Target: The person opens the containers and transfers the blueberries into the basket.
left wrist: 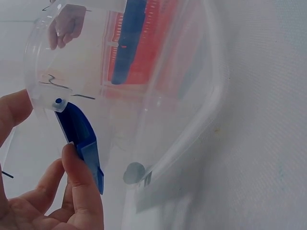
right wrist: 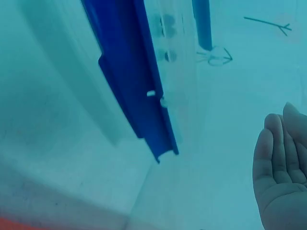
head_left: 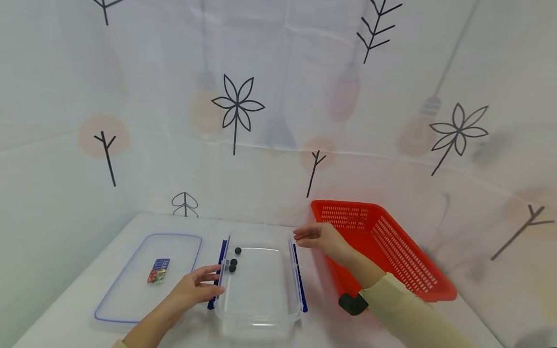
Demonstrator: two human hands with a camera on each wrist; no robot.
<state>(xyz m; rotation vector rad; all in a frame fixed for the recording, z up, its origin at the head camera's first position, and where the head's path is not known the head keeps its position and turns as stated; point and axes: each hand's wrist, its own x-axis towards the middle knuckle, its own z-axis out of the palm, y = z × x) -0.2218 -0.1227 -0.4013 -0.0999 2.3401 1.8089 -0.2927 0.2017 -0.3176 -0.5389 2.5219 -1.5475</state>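
A clear plastic container (head_left: 256, 285) stands on the table with blue latches hanging at its sides, the left latch (left wrist: 84, 141) and the right latch (right wrist: 129, 72). Three small black balls (head_left: 237, 251) lie inside along its left wall. My left hand (head_left: 196, 287) holds the container's left side, a fingertip against the blue latch and another finger at the wall's edge. Above the far right corner of the container is my right hand (head_left: 324, 241), its fingers nearly straight and close together. In the right wrist view that hand is apart from the container, and nothing shows in it.
Flat on the table to the left lies a clear lid (head_left: 130, 290) with a blue edge and a coloured label (head_left: 158, 270). A red slotted basket (head_left: 404, 256) stands at the right, partly behind the right forearm. A dark object (head_left: 353, 304) is beside the right cuff. Patterned cloth (head_left: 270, 179) hangs behind.
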